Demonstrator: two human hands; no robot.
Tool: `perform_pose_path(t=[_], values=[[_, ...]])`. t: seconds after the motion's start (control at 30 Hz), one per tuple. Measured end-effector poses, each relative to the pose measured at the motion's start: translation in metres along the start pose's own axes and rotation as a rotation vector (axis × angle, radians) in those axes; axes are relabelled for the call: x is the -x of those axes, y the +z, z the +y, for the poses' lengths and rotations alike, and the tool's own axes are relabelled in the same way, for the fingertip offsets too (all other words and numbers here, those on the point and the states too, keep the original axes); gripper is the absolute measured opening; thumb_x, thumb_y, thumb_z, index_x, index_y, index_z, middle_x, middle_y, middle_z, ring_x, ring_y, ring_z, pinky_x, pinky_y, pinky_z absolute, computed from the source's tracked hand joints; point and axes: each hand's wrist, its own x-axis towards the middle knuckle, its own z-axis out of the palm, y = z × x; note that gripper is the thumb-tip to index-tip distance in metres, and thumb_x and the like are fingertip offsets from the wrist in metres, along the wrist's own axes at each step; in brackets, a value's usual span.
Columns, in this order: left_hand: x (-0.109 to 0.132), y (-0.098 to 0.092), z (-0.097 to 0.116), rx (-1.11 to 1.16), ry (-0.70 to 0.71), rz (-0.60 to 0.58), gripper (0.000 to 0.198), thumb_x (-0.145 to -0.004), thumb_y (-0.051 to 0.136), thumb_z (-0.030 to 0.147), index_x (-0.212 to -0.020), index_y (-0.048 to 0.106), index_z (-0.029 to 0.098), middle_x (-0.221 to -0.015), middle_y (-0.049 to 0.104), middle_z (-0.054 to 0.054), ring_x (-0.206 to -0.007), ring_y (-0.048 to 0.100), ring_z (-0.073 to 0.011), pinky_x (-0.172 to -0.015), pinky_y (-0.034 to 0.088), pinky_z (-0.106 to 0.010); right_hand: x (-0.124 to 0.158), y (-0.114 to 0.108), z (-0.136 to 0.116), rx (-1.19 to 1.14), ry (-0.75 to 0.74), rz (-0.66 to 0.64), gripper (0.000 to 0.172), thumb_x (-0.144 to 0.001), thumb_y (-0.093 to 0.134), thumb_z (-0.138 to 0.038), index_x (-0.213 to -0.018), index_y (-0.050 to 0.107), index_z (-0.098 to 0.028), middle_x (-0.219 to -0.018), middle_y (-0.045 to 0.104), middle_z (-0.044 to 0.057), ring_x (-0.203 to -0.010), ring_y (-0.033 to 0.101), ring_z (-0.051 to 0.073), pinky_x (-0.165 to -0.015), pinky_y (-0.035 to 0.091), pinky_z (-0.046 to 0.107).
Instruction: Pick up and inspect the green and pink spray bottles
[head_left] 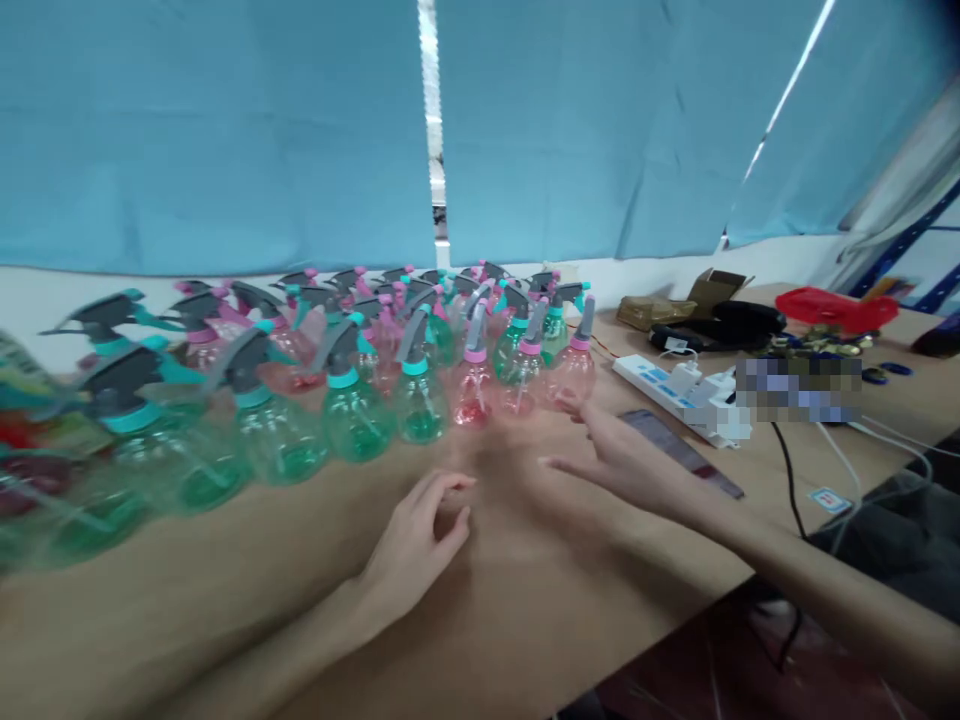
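Rows of clear spray bottles cover the back and left of the table. My right hand (611,452) is at the base of the rightmost pink spray bottle (570,375); its thumb and fingers are apart, and it may be touching the bottle. Over bare table, my left hand (420,525) is loosely curved, a gap between thumb and fingers, holding nothing. Beyond it stand another pink spray bottle (474,390) and a green one (420,400) with a turquoise collar. Grey trigger heads top the bottles. Those farther left are blurred.
Right of the bottles lie a white power strip (667,390) with plugs, a dark phone (679,450) and cables. Behind are cardboard boxes (712,295) and a red plastic item (836,308). A blue curtain (225,130) hangs behind the wooden table (300,570).
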Motion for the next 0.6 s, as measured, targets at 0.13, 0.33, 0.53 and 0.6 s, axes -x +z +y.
perform_pose_path(t=[0.13, 0.33, 0.53, 0.6], values=[[0.034, -0.028, -0.012, -0.043, -0.04, 0.064, 0.024, -0.082, 0.047, 0.012, -0.101, 0.051, 0.026, -0.102, 0.062, -0.002, -0.092, 0.061, -0.02, -0.081, 0.05, -0.038, -0.002, 0.038, -0.055, -0.072, -0.1, -0.155, 0.064, -0.077, 0.058, -0.054, -0.131, 0.042, -0.022, -0.127, 0.054, 0.014, -0.115, 0.051, 0.033, -0.095, 0.041, 0.053], [0.091, -0.08, -0.039, -0.108, -0.226, 0.164, 0.021, -0.082, 0.047, 0.016, -0.099, 0.054, 0.025, -0.101, 0.066, -0.001, -0.092, 0.064, -0.0204, -0.081, 0.051, -0.037, -0.012, 0.1, -0.138, -0.252, -0.292, -0.434, 0.063, -0.079, 0.057, -0.052, -0.13, 0.045, -0.018, -0.131, 0.051, 0.013, -0.121, 0.047, 0.028, -0.099, 0.041, 0.045], [0.141, -0.128, -0.072, -0.14, -0.366, 0.299, 0.016, -0.084, 0.046, 0.023, -0.098, 0.054, 0.024, -0.097, 0.067, -0.002, -0.086, 0.066, -0.0191, -0.077, 0.053, -0.036, -0.018, 0.151, -0.193, -0.266, -0.534, -0.457, 0.058, -0.085, 0.049, -0.052, -0.13, 0.047, -0.016, -0.139, 0.043, 0.013, -0.131, 0.035, 0.025, -0.107, 0.032, 0.043], [0.153, -0.141, -0.084, -0.16, -0.393, 0.337, 0.016, -0.084, 0.046, 0.026, -0.098, 0.054, 0.024, -0.097, 0.066, -0.003, -0.086, 0.065, -0.0206, -0.078, 0.053, -0.039, -0.02, 0.162, -0.205, -0.275, -0.59, -0.426, 0.054, -0.087, 0.046, -0.051, -0.129, 0.048, -0.018, -0.139, 0.044, 0.011, -0.132, 0.034, 0.024, -0.108, 0.031, 0.043]])
